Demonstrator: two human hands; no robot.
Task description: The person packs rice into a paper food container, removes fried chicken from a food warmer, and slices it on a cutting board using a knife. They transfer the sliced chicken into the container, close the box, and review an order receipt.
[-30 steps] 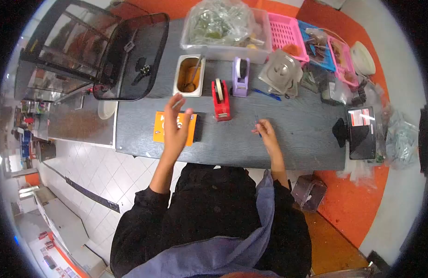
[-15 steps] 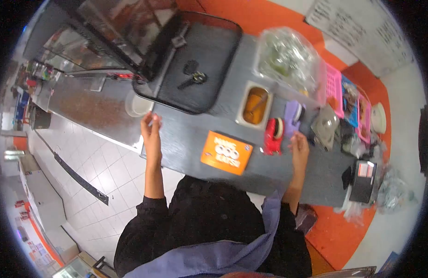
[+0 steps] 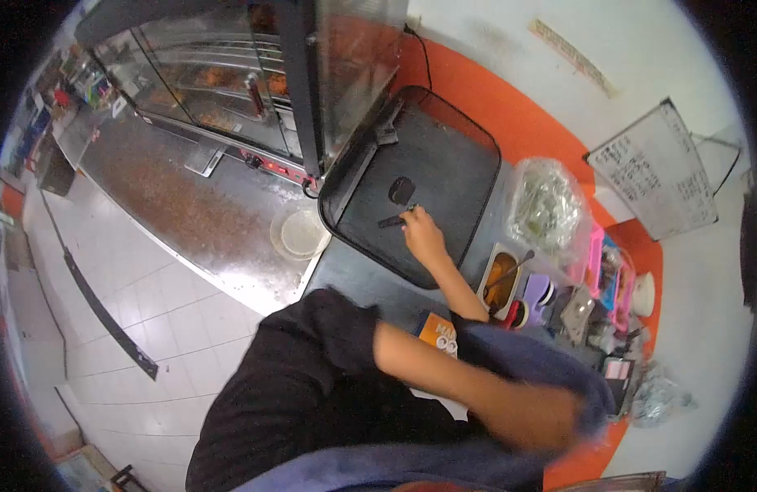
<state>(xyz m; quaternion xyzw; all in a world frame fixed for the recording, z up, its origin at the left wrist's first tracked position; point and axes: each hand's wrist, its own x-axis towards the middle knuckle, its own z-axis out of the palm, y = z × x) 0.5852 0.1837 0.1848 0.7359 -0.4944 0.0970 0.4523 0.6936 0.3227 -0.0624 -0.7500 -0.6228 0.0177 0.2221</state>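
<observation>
My right hand [image 3: 423, 236] reaches into the black-rimmed tray [image 3: 468, 234], its fingers closed on a small black elongated object [image 3: 390, 221] whose exact kind is unclear. Just above it on the tray lies a dark rounded piece [image 3: 401, 190]. My left forearm crosses in front of my body to the right. At its end, my left hand [image 3: 550, 420] is smeared by motion beside the blue-violet cloth [image 3: 591, 385], and its fingers cannot be made out. An orange box [image 3: 437, 332] with white lettering is partly covered by my right sleeve.
A glass display cabinet [image 3: 222, 90] with food stands at the left back. Near the tray are a clear round tub [image 3: 300, 234], a metal pan of orange sauce [image 3: 501, 279], a purple tape dispenser [image 3: 538, 295], a plastic-bagged container [image 3: 546, 201] and pink baskets [image 3: 591, 258].
My right hand has moved from beside the tape dispensers to the black object in the tray. My left hand has swung from the counter across to the right. The view has shifted left.
</observation>
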